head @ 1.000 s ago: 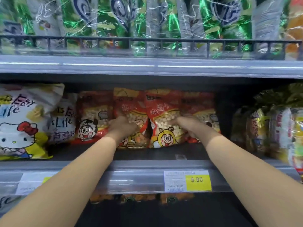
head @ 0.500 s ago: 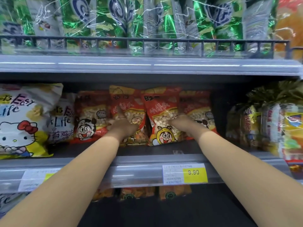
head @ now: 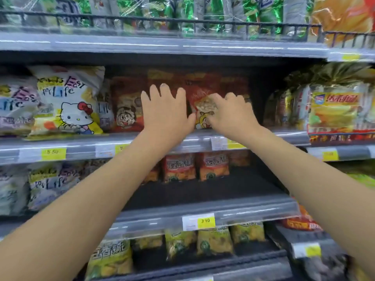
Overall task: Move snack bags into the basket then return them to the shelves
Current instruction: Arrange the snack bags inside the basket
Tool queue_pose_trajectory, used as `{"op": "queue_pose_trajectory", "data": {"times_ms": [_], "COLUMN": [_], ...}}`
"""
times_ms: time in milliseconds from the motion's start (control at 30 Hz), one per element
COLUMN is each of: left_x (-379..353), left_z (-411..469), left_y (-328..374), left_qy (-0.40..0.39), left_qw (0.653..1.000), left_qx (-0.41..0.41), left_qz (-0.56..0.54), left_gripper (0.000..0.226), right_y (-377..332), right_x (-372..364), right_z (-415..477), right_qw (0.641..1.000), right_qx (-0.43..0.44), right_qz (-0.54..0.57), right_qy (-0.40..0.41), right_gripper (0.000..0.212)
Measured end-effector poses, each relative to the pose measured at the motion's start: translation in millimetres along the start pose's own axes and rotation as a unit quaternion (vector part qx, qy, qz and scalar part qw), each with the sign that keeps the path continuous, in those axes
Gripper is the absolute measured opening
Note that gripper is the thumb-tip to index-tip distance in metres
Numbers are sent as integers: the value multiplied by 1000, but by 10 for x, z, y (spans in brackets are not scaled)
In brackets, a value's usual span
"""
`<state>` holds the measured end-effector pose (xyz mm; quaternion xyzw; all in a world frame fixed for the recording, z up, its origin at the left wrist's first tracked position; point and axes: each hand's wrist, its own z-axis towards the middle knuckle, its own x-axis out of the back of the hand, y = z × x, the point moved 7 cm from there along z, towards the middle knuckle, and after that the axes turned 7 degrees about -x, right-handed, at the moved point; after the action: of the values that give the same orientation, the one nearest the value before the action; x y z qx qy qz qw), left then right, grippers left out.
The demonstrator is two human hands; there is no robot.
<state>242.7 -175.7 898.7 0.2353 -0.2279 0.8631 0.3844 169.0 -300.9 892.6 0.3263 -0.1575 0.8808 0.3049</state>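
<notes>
Red snack bags with cartoon faces stand in a row on the middle shelf (head: 284, 136). My left hand (head: 165, 110) is spread flat with fingers apart against one red bag, hiding most of it. My right hand (head: 229, 113) has its fingers curled on the neighbouring red bag with a yellow cartoon face (head: 203, 107). Another red bag (head: 126, 110) stands free to the left of my hands. No basket is in view.
White cartoon-cat bags (head: 69, 100) fill the shelf's left, yellow-red packs (head: 336, 110) its right. Green foil bags (head: 182, 13) sit behind a black rail above. Lower shelves hold orange bags (head: 179, 167) and yellow-green bags (head: 215, 242).
The view has pulled back and tilted down, showing two lower shelves. My left hand has opened flat on its bag; my right hand still rests on the yellow-face bag.
</notes>
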Motion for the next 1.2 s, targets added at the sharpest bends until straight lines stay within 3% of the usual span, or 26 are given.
{"op": "queue_pose_trajectory", "data": {"times_ms": [267,400,700,900,1000,1200], "left_x": [269,98,-784,-1463,-1779,-2446], "left_z": [-1505,-2409,-4630,-6114,-6749,-7791], "left_y": [13,80,607,1034,1281,1783], "left_qy": [-32,-102,-221,-404,-468,-563], "left_qw": [999,992,968,901,864,794], "left_qx": [-15,7,-52,-46,-46,-46], "left_qz": [-34,-73,-108,-154,-180,-225], "left_gripper": [72,73,70,72,74,75], "right_y": [-551,-651,-617,-275,-77,373], "right_x": [267,2,-1171,-1946,-2313,-3019], "right_z": [-1573,-2457,-4675,-6038,-6706,-7766], "right_qw": [997,997,976,931,896,845], "right_qx": [57,54,85,59,50,25], "right_qz": [-43,-55,-66,-65,-65,-62], "right_qy": [26,4,-188,-353,-437,-531], "right_gripper": [55,56,60,59,62,57]}}
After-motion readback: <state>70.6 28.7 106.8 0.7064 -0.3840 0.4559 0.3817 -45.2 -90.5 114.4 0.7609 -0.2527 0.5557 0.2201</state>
